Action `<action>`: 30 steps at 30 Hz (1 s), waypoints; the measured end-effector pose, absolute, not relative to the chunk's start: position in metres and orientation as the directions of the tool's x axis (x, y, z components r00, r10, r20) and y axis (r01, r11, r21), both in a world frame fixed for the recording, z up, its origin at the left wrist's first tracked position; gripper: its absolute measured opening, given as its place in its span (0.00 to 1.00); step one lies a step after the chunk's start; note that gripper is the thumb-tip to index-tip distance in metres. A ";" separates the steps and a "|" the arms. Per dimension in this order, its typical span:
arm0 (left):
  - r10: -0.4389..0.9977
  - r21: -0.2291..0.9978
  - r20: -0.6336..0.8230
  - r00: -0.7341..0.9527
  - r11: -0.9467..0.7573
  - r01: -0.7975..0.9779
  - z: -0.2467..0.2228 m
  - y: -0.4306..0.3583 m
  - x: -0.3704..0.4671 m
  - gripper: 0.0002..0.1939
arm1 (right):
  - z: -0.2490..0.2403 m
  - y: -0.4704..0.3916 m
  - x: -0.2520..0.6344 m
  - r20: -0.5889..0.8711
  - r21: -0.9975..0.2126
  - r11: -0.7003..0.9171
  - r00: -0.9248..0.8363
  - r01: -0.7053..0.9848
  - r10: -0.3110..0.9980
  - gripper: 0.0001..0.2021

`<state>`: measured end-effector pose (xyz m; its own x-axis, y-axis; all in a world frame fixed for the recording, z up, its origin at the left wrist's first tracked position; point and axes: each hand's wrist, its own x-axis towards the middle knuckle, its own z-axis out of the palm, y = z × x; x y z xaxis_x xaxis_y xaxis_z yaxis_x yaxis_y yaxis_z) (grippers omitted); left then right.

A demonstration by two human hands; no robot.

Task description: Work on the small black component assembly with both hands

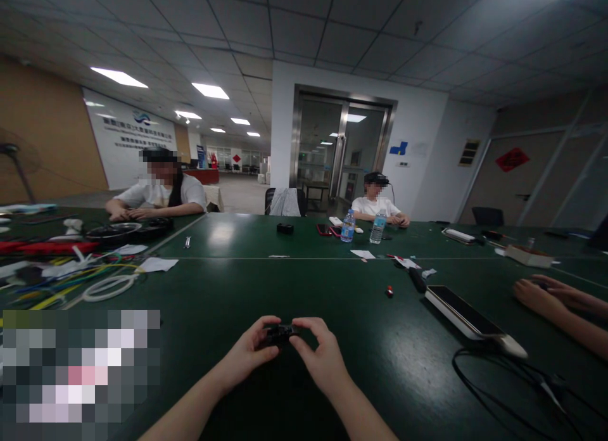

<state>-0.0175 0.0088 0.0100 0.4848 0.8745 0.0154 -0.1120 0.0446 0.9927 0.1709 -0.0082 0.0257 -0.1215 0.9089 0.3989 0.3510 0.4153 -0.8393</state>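
Observation:
A small black object (280, 332) is held between my two hands, low over the green table (228, 295). My left hand (251, 351) has its thumb and fingers around the object's left end. At the right end, my right hand (319, 351) pinches it between thumb and forefinger. The object is dark and small, so its details and exact kind cannot be made out.
Wires and a white cable coil (110, 287) lie at left. Right are a small red item (389, 291), a white device with a dark screen (468, 313), black cables and another person's hands. Two bottles (348, 227) stand farther back. Two people sit across the table.

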 end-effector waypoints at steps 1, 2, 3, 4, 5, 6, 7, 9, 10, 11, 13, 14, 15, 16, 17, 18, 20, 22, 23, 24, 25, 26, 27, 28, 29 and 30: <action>0.874 0.993 0.027 0.486 0.033 -0.115 0.008 0.010 -0.018 0.24 | 0.026 -0.009 0.169 0.403 -0.826 0.429 -0.148 0.365 0.903 0.11; 0.872 0.993 0.038 0.488 0.021 -0.116 0.006 0.011 -0.018 0.23 | 0.025 -0.009 0.168 0.398 -0.815 0.432 -0.170 0.385 0.902 0.11; 0.870 0.993 0.047 0.491 0.011 -0.115 0.004 0.012 -0.018 0.23 | 0.024 -0.009 0.166 0.384 -0.807 0.426 -0.185 0.408 0.905 0.11; 0.868 0.994 0.051 0.493 0.004 -0.112 0.004 0.012 -0.018 0.23 | 0.023 -0.010 0.165 0.365 -0.802 0.412 -0.191 0.433 0.911 0.11; 0.868 0.994 0.053 0.494 0.000 -0.107 0.004 0.012 -0.017 0.22 | 0.022 -0.010 0.164 0.344 -0.800 0.393 -0.191 0.453 0.919 0.11; 0.868 0.995 0.049 0.494 0.000 -0.098 0.005 0.011 -0.017 0.22 | 0.020 -0.010 0.164 0.329 -0.802 0.379 -0.188 0.463 0.926 0.11; 0.869 0.996 0.041 0.493 0.002 -0.088 0.006 0.011 -0.017 0.21 | 0.019 -0.009 0.163 0.322 -0.803 0.374 -0.190 0.463 0.928 0.11; 0.873 0.998 0.026 0.486 0.010 -0.070 0.010 0.009 -0.015 0.21 | 0.016 -0.009 0.163 0.330 -0.803 0.389 -0.205 0.452 0.921 0.11; 0.876 0.998 0.023 0.483 0.010 -0.064 0.011 0.008 -0.014 0.21 | 0.015 -0.009 0.163 0.337 -0.801 0.396 -0.209 0.448 0.918 0.11; 0.878 0.998 0.024 0.478 0.008 -0.064 0.012 0.008 -0.014 0.21 | 0.015 -0.008 0.163 0.340 -0.800 0.399 -0.210 0.447 0.917 0.11; 0.880 0.998 0.030 0.473 0.001 -0.066 0.012 0.007 -0.013 0.21 | 0.015 -0.008 0.164 0.335 -0.804 0.396 -0.213 0.444 0.918 0.11; 0.880 0.998 0.032 0.473 -0.002 -0.064 0.011 0.007 -0.013 0.21 | 0.015 -0.008 0.165 0.327 -0.810 0.394 -0.223 0.435 0.918 0.11; 0.880 0.998 0.031 0.474 -0.003 -0.059 0.010 0.008 -0.013 0.21 | 0.016 -0.008 0.166 0.318 -0.817 0.394 -0.241 0.421 0.917 0.11; 0.879 0.999 0.028 0.475 -0.003 -0.053 0.009 0.008 -0.014 0.21 | 0.017 -0.007 0.167 0.310 -0.824 0.397 -0.265 0.404 0.913 0.11; 0.880 0.999 0.027 0.475 -0.003 -0.050 0.007 0.008 -0.014 0.21 | 0.018 -0.007 0.168 0.304 -0.829 0.399 -0.281 0.392 0.910 0.11; 0.880 0.999 0.027 0.474 -0.005 -0.048 0.006 0.008 -0.015 0.21 | 0.019 -0.007 0.169 0.300 -0.831 0.400 -0.293 0.386 0.908 0.12; 0.879 0.998 0.035 0.475 -0.011 -0.055 0.006 0.008 -0.016 0.21 | 0.021 -0.007 0.170 0.291 -0.831 0.399 -0.308 0.387 0.906 0.12; 0.874 0.998 0.040 0.484 -0.014 -0.056 0.007 0.007 -0.016 0.20 | 0.023 -0.007 0.171 0.281 -0.831 0.394 -0.317 0.391 0.906 0.13; 0.872 0.999 0.035 0.488 -0.014 -0.048 0.007 0.007 -0.015 0.20 | 0.024 -0.008 0.171 0.277 -0.833 0.392 -0.319 0.390 0.906 0.13; 0.873 0.999 0.028 0.488 -0.013 -0.034 0.008 0.007 -0.015 0.18 | 0.024 -0.008 0.170 0.276 -0.836 0.390 -0.318 0.386 0.907 0.13; 0.877 1.000 0.016 0.481 -0.012 -0.012 0.008 0.007 -0.014 0.17 | 0.025 -0.009 0.170 0.275 -0.838 0.389 -0.320 0.382 0.907 0.14; 0.883 1.000 0.005 0.470 -0.012 0.014 0.008 0.007 -0.013 0.16 | 0.026 -0.009 0.170 0.276 -0.839 0.391 -0.323 0.380 0.905 0.14; 0.891 0.999 -0.003 0.455 -0.016 0.037 0.007 0.007 -0.012 0.14 | 0.027 -0.010 0.170 0.278 -0.837 0.393 -0.324 0.380 0.904 0.15; 0.897 0.998 -0.007 0.442 -0.020 0.056 0.006 0.008 -0.010 0.14 | 0.028 -0.010 0.169 0.279 -0.835 0.395 -0.326 0.383 0.903 0.15; 0.902 0.997 -0.005 0.432 -0.026 0.066 0.006 0.008 -0.009 0.13 | 0.028 -0.011 0.169 0.280 -0.832 0.398 -0.327 0.388 0.903 0.15; 0.906 0.997 -0.001 0.423 -0.031 0.071 0.005 0.009 -0.009 0.13 | 0.029 -0.011 0.169 0.282 -0.828 0.401 -0.327 0.392 0.902 0.15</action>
